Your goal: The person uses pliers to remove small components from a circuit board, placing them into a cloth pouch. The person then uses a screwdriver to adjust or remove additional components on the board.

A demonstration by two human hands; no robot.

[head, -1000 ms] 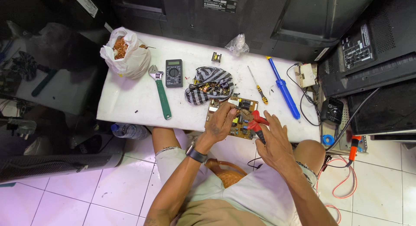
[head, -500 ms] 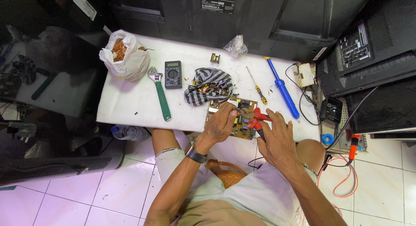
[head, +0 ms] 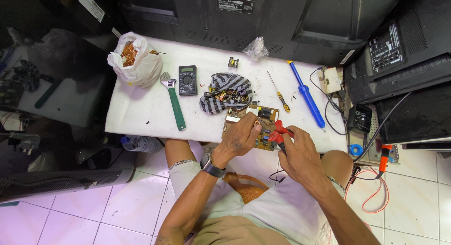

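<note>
1. Fingers of the left hand (head: 242, 137) curl down over the near-left part of a brown circuit board (head: 256, 118), pressing it flat on the white table (head: 141, 113) — a hold that looks meant to keep the board from sliding.
2. Fingers of the right hand (head: 300, 153) are wrapped closed around red-handled pliers (head: 279, 132), the tool's nose pointing down into the board's middle; gripping near the handles would give a firm squeeze.
3. Board and hands sit at the near edge of the table, right of centre, close to the person's lap, so the work stays within easy reach.
4. Other tools lie farther off, well apart from the hands: a green-handled wrench (head: 174, 106) and a multimeter (head: 188, 79) to the left, a small screwdriver (head: 279, 97) and a blue desoldering pump (head: 306, 94) to the right, a striped cloth (head: 225, 92) holding loose parts just beyond the board.
5. Hidden — the pliers' tips and whatever they bite are covered by the hands, so the part being gripped cannot be told. Much of the board's near half is covered too.
</note>
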